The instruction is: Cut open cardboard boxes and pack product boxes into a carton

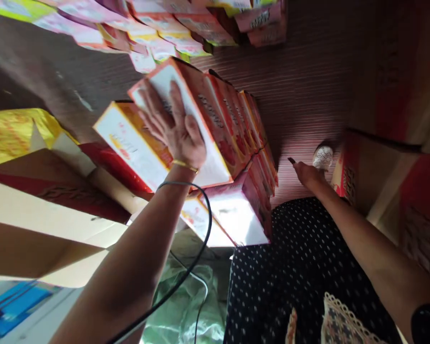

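My left hand (181, 129) lies flat, fingers spread, against the white end of an orange-edged carton (211, 165). That carton is part of a row of red and orange printed boxes (232, 119). Just left of it is a yellow-edged box (120, 138) with a white end, and below it a pink-sided box (240, 215) catches bright light. My right hand (310, 177) is held low over the striped floor, closed on a small dark slim object (291, 161); its kind is too small to make out.
Several pink and orange boxes (186, 28) stand stacked at the top. Open brown cartons (57, 191) are on the left, and another large carton (383, 172) is on the right. A black cable (208, 224) hangs across my left forearm. Green plastic sacking (186, 306) lies at the bottom.
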The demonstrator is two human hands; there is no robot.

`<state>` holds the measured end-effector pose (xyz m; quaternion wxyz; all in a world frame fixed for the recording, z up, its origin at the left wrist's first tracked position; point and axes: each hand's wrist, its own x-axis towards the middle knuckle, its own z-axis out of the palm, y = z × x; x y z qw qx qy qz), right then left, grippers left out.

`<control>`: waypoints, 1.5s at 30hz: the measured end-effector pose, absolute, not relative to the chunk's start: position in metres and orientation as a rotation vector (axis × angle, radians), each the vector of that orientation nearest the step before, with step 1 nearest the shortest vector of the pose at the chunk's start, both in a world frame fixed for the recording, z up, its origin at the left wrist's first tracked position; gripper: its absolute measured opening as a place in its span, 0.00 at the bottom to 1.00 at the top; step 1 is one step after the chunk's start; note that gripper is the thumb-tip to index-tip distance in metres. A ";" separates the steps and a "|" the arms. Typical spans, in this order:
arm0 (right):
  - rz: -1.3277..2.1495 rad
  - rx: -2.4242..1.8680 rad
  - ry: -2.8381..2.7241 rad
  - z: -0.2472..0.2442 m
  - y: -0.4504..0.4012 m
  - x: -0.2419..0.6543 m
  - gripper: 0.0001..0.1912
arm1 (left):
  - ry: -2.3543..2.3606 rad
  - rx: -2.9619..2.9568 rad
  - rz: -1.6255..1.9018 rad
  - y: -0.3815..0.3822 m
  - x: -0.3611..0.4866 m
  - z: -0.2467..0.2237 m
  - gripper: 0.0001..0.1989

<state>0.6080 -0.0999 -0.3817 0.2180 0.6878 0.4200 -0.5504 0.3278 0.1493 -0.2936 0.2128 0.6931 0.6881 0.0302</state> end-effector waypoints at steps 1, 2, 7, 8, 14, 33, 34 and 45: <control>-1.499 1.923 1.139 -0.357 -0.123 0.608 0.29 | 1.885 1.950 0.038 0.153 0.325 -0.291 0.36; -1.475 1.955 1.108 -0.334 -0.145 0.608 0.28 | 1.858 1.963 0.010 0.154 0.324 -0.287 0.37; -1.440 2.147 0.982 -0.262 -0.208 0.585 0.27 | 1.643 1.986 0.150 0.077 0.328 -0.250 0.39; -1.444 2.166 0.997 -0.259 -0.204 0.578 0.27 | 1.614 1.988 0.134 0.047 0.330 -0.243 0.37; -1.486 2.191 1.453 -0.275 -0.127 0.547 0.28 | 1.697 1.983 0.014 -0.065 0.345 -0.259 0.40; -1.800 1.682 1.482 -0.239 -0.233 0.523 0.26 | 1.792 2.080 0.067 -0.060 0.348 -0.281 0.53; -1.768 1.706 1.442 -0.241 -0.239 0.531 0.27 | 1.803 2.094 0.081 -0.060 0.346 -0.282 0.53; -1.840 1.910 1.562 -0.335 -0.146 0.500 0.27 | 1.856 2.214 0.088 -0.062 0.341 -0.286 0.48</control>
